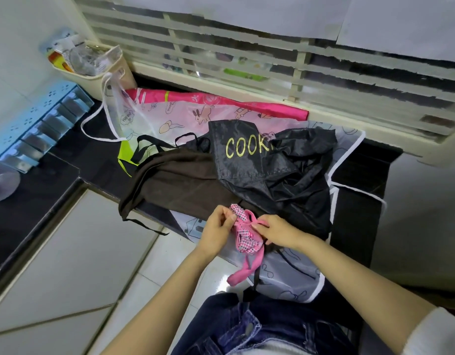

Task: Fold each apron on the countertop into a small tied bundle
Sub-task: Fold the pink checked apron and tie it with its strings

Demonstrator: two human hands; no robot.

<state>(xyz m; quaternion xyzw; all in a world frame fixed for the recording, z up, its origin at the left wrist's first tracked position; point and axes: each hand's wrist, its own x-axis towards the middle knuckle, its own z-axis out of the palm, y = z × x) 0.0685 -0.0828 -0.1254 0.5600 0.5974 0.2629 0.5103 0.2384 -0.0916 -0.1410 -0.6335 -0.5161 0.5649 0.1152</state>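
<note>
Both hands are on the pink dotted apron [244,238]. It's rolled into a small bundle, held at the front edge of the bench [357,172], above the clear printed apron [170,119] that drapes over that edge. Our left hand [216,233] has its fingers curled, thumb and fingertips pinching the bundle's upper left side. Our right hand [276,231] is curled too, pinching a loop of the pink strap [247,271] where it crosses the bundle's middle. We can't tell if the knot is tight. One strap tail hangs free below the bundle, past the front edge, over the floor tiles [80,252] and near our jeans [259,326]. The rest of the pile is unfolded. The black apron [259,172] with yellow "COOK" lettering is crumpled mid-bench toward the right, just behind the bundle. The brown apron [175,183] is spread left of it, with a tie dangling off the front edge. The magenta apron [221,99] lies flat along the back edge under the louvred window [247,60]. A lime-green piece [125,155] peeks out at the brown one's left. The clear printed apron, white-trimmed, lies under the others. At the bench's left end we see a blue rack [39,124] against the wall, a cream caddy [93,80] stuffed with packets at the back-left corner, and a clear plastic dish [1,180] at the far left edge.
</note>
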